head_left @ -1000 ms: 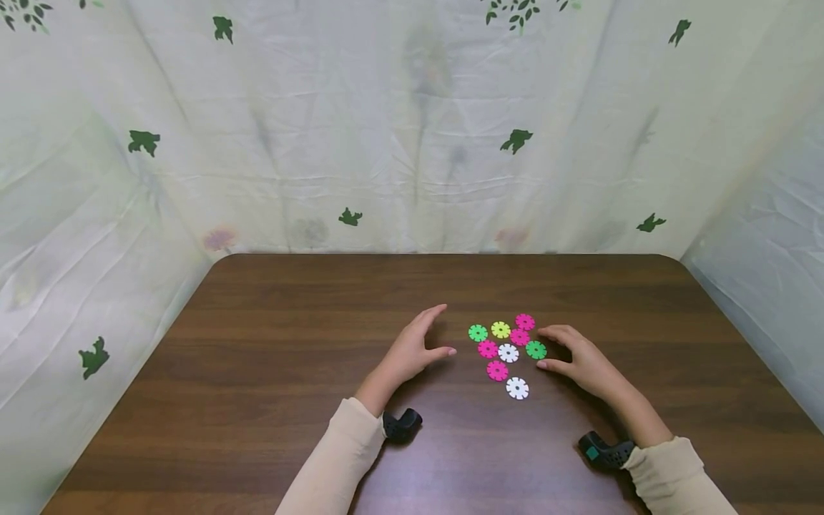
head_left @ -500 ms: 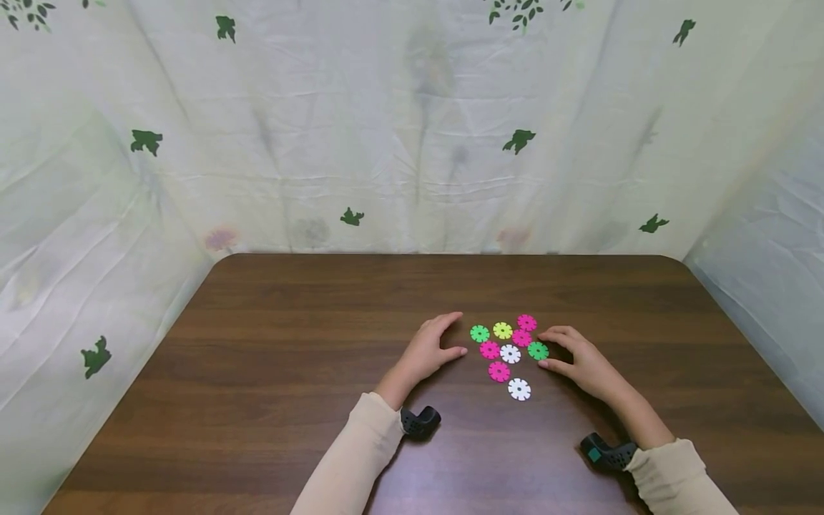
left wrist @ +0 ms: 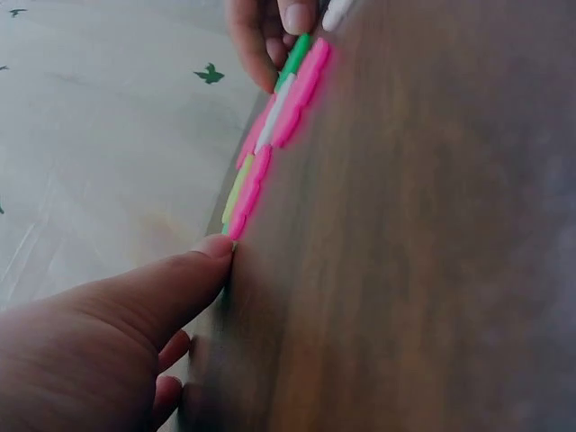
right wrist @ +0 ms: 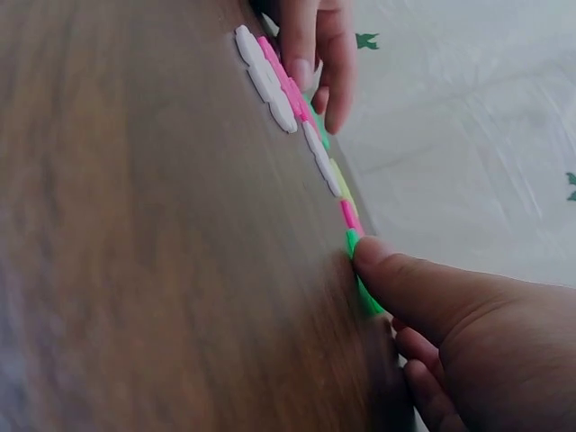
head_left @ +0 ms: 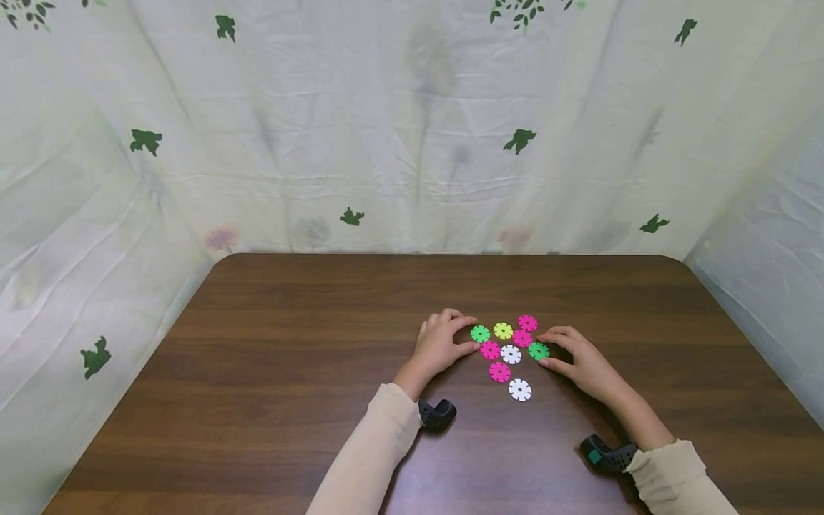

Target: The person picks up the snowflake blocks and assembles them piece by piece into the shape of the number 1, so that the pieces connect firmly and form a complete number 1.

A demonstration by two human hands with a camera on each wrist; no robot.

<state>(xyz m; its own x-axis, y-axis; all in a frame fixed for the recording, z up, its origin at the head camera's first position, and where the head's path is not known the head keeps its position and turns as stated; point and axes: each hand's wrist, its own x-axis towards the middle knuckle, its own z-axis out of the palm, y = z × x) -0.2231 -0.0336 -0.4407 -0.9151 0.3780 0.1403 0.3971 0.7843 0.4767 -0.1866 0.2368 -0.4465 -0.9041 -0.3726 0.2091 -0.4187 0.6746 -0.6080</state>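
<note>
Several notched plastic building discs lie flat in a cluster in the head view. My left hand (head_left: 440, 342) has thumb and forefinger curled round the left green disc (head_left: 480, 334), fingertips right at its rim. On the other side, my right hand (head_left: 578, 357) brackets the right green disc (head_left: 538, 351) between thumb and forefinger; the right wrist view shows the thumb (right wrist: 373, 256) against that disc (right wrist: 352, 241). Between the hands lie a yellow disc (head_left: 503, 330), a white disc (head_left: 511, 354) and several pink discs (head_left: 491, 350). Nearer me is a second white disc (head_left: 520, 390).
The brown wooden table (head_left: 290, 372) spreads around the discs. A pale curtain (head_left: 386, 129) with green bird shapes hangs behind and at both sides. Each wrist carries a black camera, such as the left wrist camera (head_left: 438, 415).
My left hand has moved right, from bare table up to the left green disc, and its fingers have come closer together. The right hand and the discs have stayed in place.
</note>
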